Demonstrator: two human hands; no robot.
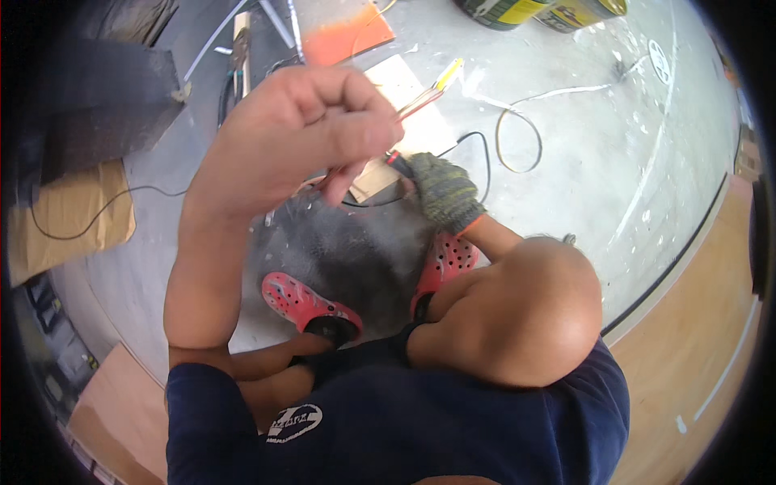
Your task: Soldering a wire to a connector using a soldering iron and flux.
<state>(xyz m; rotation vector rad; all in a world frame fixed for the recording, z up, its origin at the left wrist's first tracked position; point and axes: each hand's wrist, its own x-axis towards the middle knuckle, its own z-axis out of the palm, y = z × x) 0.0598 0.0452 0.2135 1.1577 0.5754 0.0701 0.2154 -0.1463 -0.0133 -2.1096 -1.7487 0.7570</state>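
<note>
My bare left hand (303, 133) is raised, with its fingers curled and the thumb closed against them. From its fingertips thin reddish-brown wires (419, 103) run up to a slim yellow end piece (448, 74). Lower and to the right, my right hand (443, 192) wears a grey-green knit glove. It is closed on a slim black tool with a red part (394, 157), whose tip is hidden near my left fingers. Behind both hands lies a pale board (428, 128) on the floor. A small wood piece (373, 181) lies just under the tool.
A black cable (487, 158) curves beside my gloved hand, and a thin wire loop (518, 169) lies farther right. An orange board (347, 36) and two tubs (503, 11) are at the back. Cardboard (81, 214) and a dark box (105, 105) stand left. Red clogs (303, 303) are below.
</note>
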